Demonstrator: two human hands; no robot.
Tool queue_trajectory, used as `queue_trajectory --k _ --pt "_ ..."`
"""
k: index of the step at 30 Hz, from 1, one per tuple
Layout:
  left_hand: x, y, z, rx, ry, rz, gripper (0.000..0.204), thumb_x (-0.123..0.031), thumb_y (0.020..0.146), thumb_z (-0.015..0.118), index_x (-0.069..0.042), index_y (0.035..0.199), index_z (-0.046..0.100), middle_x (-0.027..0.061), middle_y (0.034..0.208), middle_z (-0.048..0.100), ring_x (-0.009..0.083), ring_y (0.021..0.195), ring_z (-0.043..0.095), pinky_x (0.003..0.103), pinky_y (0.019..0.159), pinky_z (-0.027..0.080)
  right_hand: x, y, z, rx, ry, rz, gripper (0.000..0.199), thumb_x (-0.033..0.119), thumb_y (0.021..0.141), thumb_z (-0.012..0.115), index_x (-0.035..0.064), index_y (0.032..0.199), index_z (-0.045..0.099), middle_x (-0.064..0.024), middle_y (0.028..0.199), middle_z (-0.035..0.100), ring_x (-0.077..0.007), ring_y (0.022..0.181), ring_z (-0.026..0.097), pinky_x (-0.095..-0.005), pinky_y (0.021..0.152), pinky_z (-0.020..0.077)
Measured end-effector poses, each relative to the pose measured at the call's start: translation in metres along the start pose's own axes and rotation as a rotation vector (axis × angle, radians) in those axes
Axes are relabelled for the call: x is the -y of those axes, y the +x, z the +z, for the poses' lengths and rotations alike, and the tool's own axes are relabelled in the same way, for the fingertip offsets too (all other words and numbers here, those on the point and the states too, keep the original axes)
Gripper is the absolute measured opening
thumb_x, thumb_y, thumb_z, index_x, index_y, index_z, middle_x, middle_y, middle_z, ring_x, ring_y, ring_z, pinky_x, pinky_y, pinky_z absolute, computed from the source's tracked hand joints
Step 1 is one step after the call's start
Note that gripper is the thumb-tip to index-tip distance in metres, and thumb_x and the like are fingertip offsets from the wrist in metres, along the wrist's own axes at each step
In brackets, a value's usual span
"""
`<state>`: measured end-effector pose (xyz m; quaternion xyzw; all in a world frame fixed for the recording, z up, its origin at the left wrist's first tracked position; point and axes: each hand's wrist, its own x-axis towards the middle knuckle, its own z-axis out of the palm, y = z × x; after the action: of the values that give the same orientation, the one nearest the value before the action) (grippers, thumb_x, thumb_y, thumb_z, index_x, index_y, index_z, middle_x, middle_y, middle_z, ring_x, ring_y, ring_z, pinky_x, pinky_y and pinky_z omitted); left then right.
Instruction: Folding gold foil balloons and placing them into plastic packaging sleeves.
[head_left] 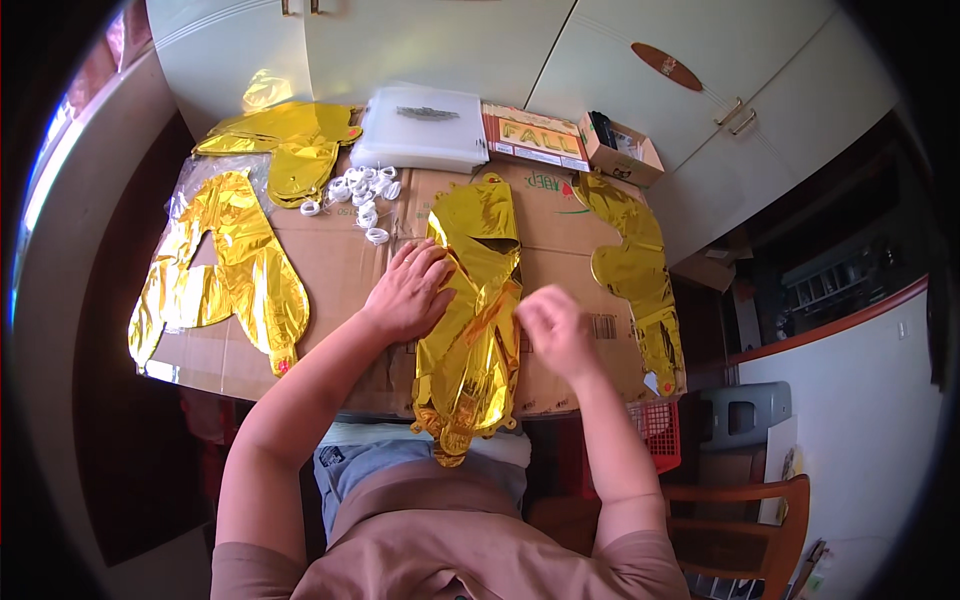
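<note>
A flat gold foil balloon [468, 235] lies folded lengthwise in front of me, its lower end hanging over the near edge of the cardboard. My left hand [410, 288] rests on its left side, palm down with fingers laid over the foil. At the balloon's right edge is my right hand [556, 330], slightly blurred, with its fingers curled in. Whether foil is pinched between those fingers is hidden. An uninflated gold letter-shaped balloon [240, 265] lies spread out to the left. Another gold balloon [632, 255], with a wavy outline, is on the right.
Cardboard [330, 270] covers the table. Along the back are more gold foil [300, 150], a translucent plastic case [420, 135], a printed box [535, 137] and an open carton [622, 150]. Several white string coils [365, 190] lie before the case. A wooden chair [740, 530] stands lower right.
</note>
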<state>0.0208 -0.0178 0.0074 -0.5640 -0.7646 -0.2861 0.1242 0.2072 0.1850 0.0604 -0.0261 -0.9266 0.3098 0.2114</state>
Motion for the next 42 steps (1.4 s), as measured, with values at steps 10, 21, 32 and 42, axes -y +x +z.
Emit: queue_trajectory --k 10,21,32,42 --pt "-0.001 0.002 -0.002 0.001 -0.006 0.005 0.037 -0.023 0.090 0.063 -0.006 0.122 0.054 0.0166 0.131 0.053 0.0358 0.133 0.045 0.049 0.116 0.030 -0.060 0.031 0.041 0.181 -0.386 0.013 0.062 0.045 0.105 0.043 0.0019 0.150 0.041 -0.0184 0.160 0.033 -0.0355 0.150 0.027 -0.0507 0.124 0.0164" --pt "-0.001 0.002 -0.003 0.023 0.004 -0.007 0.039 -0.029 0.092 0.061 -0.006 0.123 0.054 0.0158 0.132 0.053 0.0336 0.135 0.043 0.049 0.117 0.028 -0.070 0.043 0.025 0.199 -0.304 -0.094 0.057 0.041 0.104 0.045 0.0052 0.149 0.045 -0.0146 0.157 0.041 -0.0344 0.148 0.031 -0.0486 0.122 0.0218" --pt "-0.002 0.002 -0.004 0.018 0.003 -0.010 0.039 -0.027 0.091 0.062 -0.005 0.123 0.054 0.0167 0.131 0.053 0.0350 0.133 0.044 0.049 0.116 0.029 -0.064 0.029 0.027 0.300 -0.419 -0.139 0.060 0.045 0.105 0.041 0.0046 0.150 0.043 -0.0144 0.160 0.035 -0.0310 0.150 0.028 -0.0471 0.123 0.0193" --pt "-0.001 0.002 -0.003 0.035 0.014 -0.017 0.040 -0.030 0.093 0.061 -0.005 0.124 0.054 0.0165 0.133 0.053 0.0348 0.135 0.043 0.049 0.117 0.028 -0.076 0.040 0.023 0.146 -0.183 -0.179 0.050 0.032 0.104 0.050 0.0046 0.145 0.049 -0.0160 0.152 0.047 -0.0344 0.139 0.046 -0.0471 0.117 0.0334"
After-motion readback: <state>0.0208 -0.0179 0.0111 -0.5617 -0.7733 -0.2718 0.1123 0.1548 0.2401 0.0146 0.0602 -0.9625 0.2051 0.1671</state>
